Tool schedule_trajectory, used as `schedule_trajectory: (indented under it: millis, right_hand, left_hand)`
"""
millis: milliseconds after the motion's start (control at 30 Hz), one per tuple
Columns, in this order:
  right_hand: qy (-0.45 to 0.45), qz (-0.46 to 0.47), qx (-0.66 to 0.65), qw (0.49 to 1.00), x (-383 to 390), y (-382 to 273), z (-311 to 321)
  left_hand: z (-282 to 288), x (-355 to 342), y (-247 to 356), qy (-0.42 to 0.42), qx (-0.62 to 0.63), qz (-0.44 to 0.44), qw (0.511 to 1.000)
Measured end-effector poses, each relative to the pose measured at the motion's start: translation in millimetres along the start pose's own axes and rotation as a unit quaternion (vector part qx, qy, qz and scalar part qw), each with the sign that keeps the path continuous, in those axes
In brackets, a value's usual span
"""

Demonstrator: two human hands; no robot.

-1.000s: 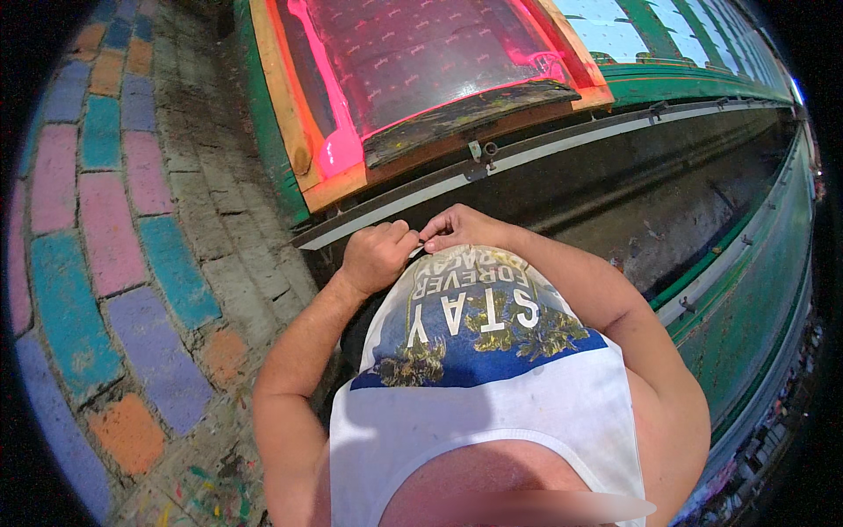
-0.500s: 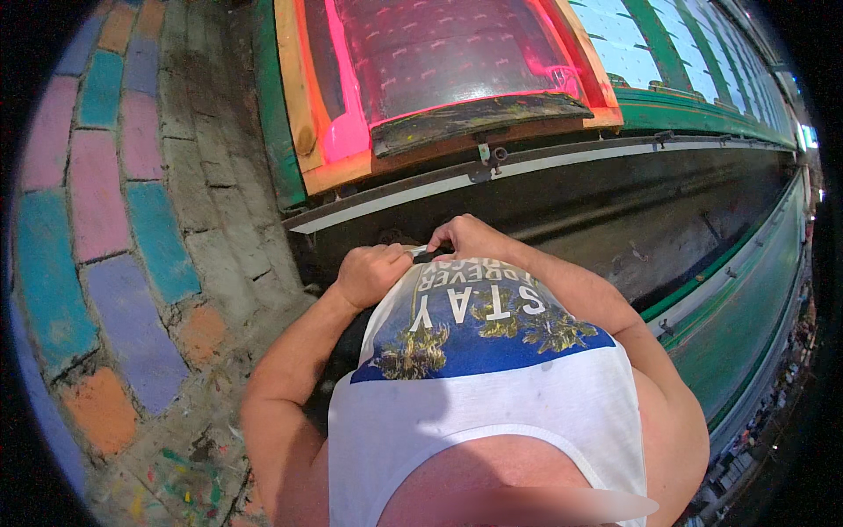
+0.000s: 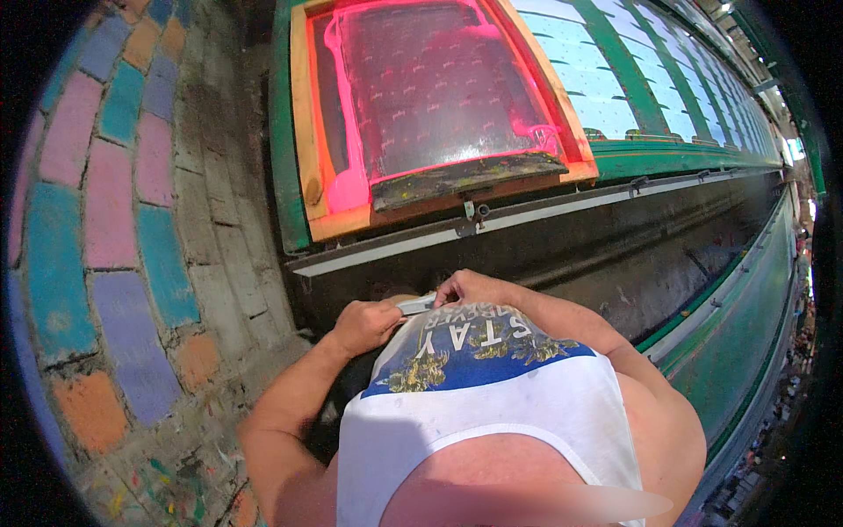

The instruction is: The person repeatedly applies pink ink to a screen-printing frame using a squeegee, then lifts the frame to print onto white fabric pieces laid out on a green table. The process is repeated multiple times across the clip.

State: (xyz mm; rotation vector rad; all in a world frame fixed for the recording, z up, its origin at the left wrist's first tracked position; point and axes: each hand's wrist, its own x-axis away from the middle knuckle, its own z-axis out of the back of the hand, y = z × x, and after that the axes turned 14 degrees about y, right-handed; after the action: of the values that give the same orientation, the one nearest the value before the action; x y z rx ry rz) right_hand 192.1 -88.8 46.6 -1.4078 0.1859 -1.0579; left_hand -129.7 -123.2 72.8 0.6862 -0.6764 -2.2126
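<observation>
Both my hands meet low in front of my printed tank top point(image 3: 492, 356), near its hem. My left hand point(image 3: 364, 327) is closed, with its fingers at one end of a small, pale, flat object point(image 3: 417, 305) with straight edges; its kind is unclear. At the other end, the fingers of my right hand point(image 3: 465, 288) are bent in a pinch on it. Beyond my hands lies a wooden-framed printing screen point(image 3: 306, 114) with bright pink ink point(image 3: 351, 158) around its mesh. A dark, paint-stained squeegee point(image 3: 470, 178) rests along its near side.
The screen sits on a long green table point(image 3: 667, 149) with a pale metal rail point(image 3: 386, 252) along its edge. Rows of light fabric pieces point(image 3: 588, 79) run off to the right. Another green table point(image 3: 720, 378) stands at right. Painted bricks point(image 3: 110, 202) cover the floor at left.
The view has shifted, so the screen and my hands sit lower in the picture. The pale flat object now shows between my hands, where something dark was visible before.
</observation>
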Motion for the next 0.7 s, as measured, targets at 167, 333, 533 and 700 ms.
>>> schedule_trajectory:
  millis: [167, 333, 533, 700]
  right_hand:
    - [0.006, -0.045, -0.036, 0.998, 24, 34, 24]
    - [0.036, -0.015, -0.066, 0.997, 36, 64, 18]
    - [0.040, 0.021, -0.096, 0.994, 32, 65, 3]
    - [0.098, 0.000, -0.049, 0.994, 42, 75, -5]
  left_hand:
    - [-40, -48, -5, -0.089, 0.024, 0.018, 0.996]
    - [-40, -57, -2, -0.134, 0.032, 0.028, 0.990]
    - [-13, -53, 12, -0.204, 0.027, 0.073, 0.976]
    - [-17, -63, 12, -0.191, 0.020, 0.028, 0.981]
